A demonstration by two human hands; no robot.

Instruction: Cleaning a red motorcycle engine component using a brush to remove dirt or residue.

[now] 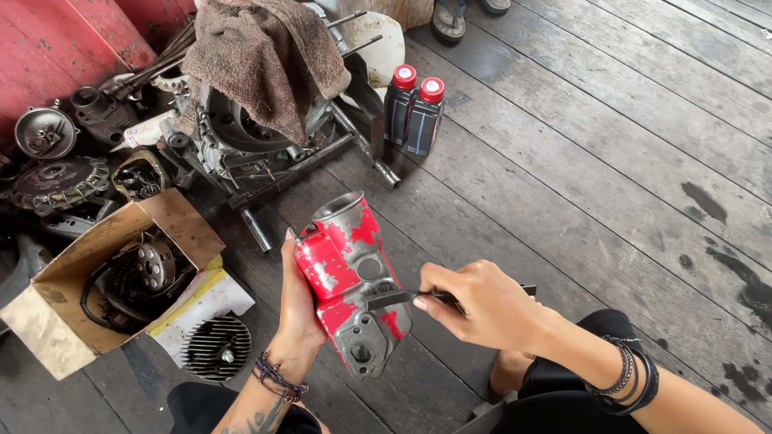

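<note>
Left hand (296, 304) clamped on red casing (354, 279) (long axis eleven-to-five); right hand (479, 301), at three o'clock, pinching dark scraper (402, 295) against it.

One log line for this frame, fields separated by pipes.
left hand: holds red-flaked grey metal engine casing | right hand: presses thin dark blade tool to casing | floor: worn wooden planks

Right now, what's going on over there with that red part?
A person sitting on the plank floor holds a metal engine casing with flaking red paint upright in the left hand. The right hand presses a dark flat tool against its side. Beyond lie a rag-covered engine, two red-capped bottles and a cardboard box of parts.
</note>
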